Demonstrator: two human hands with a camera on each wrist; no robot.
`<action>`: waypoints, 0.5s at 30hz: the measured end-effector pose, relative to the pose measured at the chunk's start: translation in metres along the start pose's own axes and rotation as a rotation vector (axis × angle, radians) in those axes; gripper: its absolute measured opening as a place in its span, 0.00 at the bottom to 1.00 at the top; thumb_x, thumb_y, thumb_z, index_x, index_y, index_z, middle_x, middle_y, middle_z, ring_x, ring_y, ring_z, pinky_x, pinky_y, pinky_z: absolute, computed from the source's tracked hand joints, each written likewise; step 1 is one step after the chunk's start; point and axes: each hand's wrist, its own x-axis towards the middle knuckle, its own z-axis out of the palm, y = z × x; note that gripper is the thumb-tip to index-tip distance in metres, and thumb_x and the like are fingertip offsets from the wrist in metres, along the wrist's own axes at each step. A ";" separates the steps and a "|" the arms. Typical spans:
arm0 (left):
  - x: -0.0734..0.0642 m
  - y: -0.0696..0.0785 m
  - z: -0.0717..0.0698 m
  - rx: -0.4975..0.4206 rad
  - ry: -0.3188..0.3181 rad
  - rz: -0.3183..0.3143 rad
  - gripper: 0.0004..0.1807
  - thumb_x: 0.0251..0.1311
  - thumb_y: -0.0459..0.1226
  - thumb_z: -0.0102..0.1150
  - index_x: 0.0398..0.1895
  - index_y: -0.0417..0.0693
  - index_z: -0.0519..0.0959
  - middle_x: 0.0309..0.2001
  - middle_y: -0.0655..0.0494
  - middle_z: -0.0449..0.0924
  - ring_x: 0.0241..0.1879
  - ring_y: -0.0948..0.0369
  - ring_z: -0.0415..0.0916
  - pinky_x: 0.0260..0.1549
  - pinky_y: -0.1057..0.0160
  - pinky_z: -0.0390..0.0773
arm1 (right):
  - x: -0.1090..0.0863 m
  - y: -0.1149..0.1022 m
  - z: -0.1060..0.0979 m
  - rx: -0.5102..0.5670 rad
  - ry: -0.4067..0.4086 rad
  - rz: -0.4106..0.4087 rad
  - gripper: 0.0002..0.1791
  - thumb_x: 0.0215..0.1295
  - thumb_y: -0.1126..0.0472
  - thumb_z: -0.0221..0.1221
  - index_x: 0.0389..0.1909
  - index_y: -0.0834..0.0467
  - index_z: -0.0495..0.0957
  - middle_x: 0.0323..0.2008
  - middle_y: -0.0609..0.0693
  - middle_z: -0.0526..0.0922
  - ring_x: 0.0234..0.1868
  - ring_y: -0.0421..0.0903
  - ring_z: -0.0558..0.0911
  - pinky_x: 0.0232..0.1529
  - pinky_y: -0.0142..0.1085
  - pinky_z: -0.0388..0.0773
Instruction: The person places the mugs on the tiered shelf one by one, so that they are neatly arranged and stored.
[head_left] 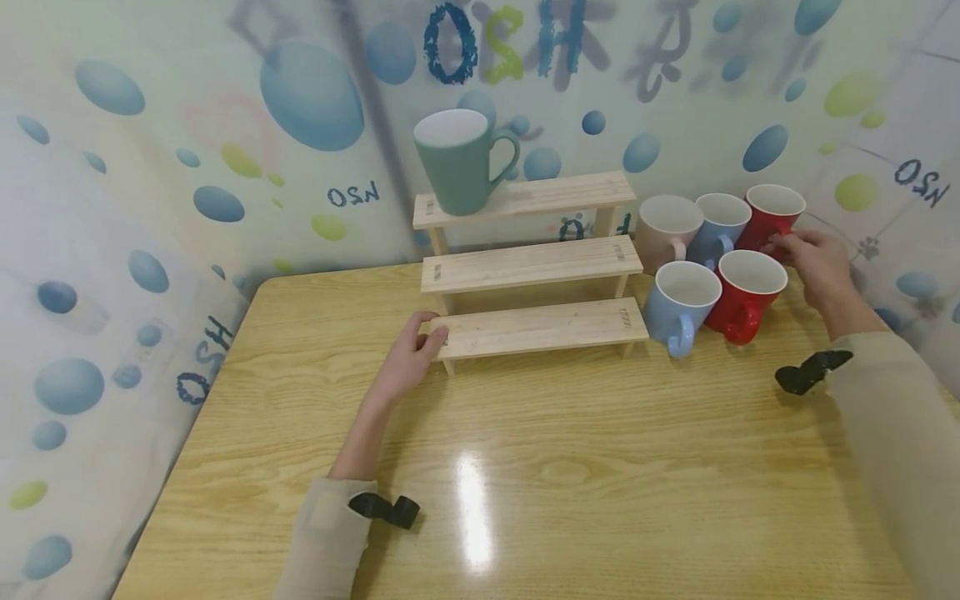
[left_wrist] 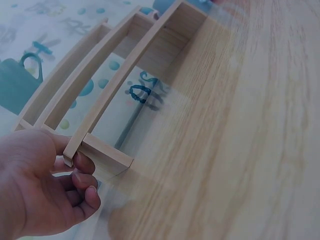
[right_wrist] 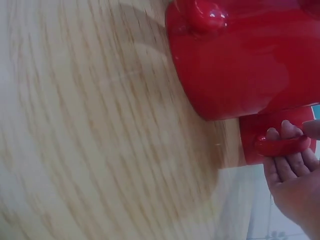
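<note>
A three-step wooden rack point(head_left: 536, 265) stands against the wall with a teal mug point(head_left: 456, 162) upright on its top step. My left hand point(head_left: 405, 358) pinches the left end of the lowest step; in the left wrist view its thumb is above and curled fingers point(left_wrist: 82, 192) are below the board. At the back right, my right hand point(head_left: 817, 262) grips the handle of the rear red mug point(head_left: 768, 218). In the right wrist view, fingers point(right_wrist: 287, 165) go through that handle point(right_wrist: 282, 146), and the front red mug point(right_wrist: 245, 65) covers part of the rear one.
Right of the rack stand a pale pink mug point(head_left: 667, 237), a rear light-blue mug point(head_left: 716, 229), a front light-blue mug point(head_left: 678, 304) and the front red mug point(head_left: 742, 300), close together. A printed cloth wall point(head_left: 315, 225) borders the wooden table point(head_left: 570, 467) at the back and sides.
</note>
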 end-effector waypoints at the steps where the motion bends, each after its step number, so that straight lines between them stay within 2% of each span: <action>1: 0.000 0.000 0.000 0.000 0.000 0.000 0.24 0.80 0.47 0.45 0.70 0.45 0.61 0.22 0.56 0.60 0.18 0.62 0.54 0.21 0.65 0.59 | 0.000 0.000 0.000 0.010 0.005 0.001 0.09 0.74 0.45 0.56 0.35 0.38 0.81 0.26 0.28 0.80 0.35 0.28 0.77 0.72 0.39 0.58; 4: 0.000 0.000 0.000 -0.008 0.002 -0.006 0.24 0.80 0.47 0.45 0.70 0.46 0.62 0.22 0.57 0.60 0.18 0.62 0.54 0.20 0.65 0.59 | 0.001 0.001 0.002 0.043 0.024 0.010 0.10 0.74 0.47 0.57 0.32 0.38 0.81 0.24 0.29 0.81 0.33 0.28 0.77 0.72 0.37 0.57; 6: -0.001 0.000 0.000 -0.010 -0.002 -0.006 0.24 0.80 0.47 0.45 0.70 0.46 0.62 0.22 0.57 0.60 0.18 0.62 0.54 0.21 0.65 0.59 | 0.001 0.002 0.004 0.079 0.035 0.021 0.10 0.74 0.48 0.57 0.30 0.39 0.80 0.24 0.30 0.81 0.33 0.28 0.77 0.68 0.31 0.62; 9: -0.001 -0.001 -0.001 -0.015 -0.005 -0.006 0.24 0.80 0.48 0.45 0.70 0.46 0.61 0.22 0.57 0.59 0.18 0.62 0.53 0.21 0.65 0.59 | 0.002 0.003 0.006 0.142 0.061 0.019 0.12 0.73 0.52 0.58 0.26 0.41 0.80 0.22 0.33 0.80 0.30 0.30 0.76 0.52 0.22 0.72; 11: -0.001 -0.001 -0.001 -0.017 -0.007 -0.005 0.24 0.80 0.48 0.44 0.70 0.46 0.61 0.22 0.57 0.59 0.18 0.62 0.53 0.20 0.65 0.59 | 0.003 0.003 0.008 0.188 0.078 0.011 0.15 0.72 0.55 0.58 0.23 0.43 0.79 0.20 0.35 0.79 0.27 0.31 0.76 0.39 0.19 0.73; 13: -0.001 -0.001 -0.001 -0.018 -0.007 -0.004 0.24 0.80 0.48 0.44 0.70 0.46 0.62 0.22 0.57 0.59 0.18 0.62 0.53 0.20 0.65 0.58 | 0.003 0.003 0.009 0.214 0.092 0.001 0.16 0.72 0.57 0.57 0.21 0.45 0.79 0.19 0.36 0.79 0.26 0.31 0.76 0.32 0.18 0.71; 15: -0.001 -0.001 -0.001 -0.018 -0.007 -0.001 0.24 0.80 0.48 0.44 0.70 0.45 0.62 0.22 0.57 0.59 0.18 0.62 0.53 0.20 0.65 0.58 | 0.003 0.003 0.010 0.225 0.116 -0.001 0.17 0.70 0.58 0.56 0.19 0.45 0.79 0.18 0.36 0.79 0.25 0.31 0.76 0.30 0.19 0.71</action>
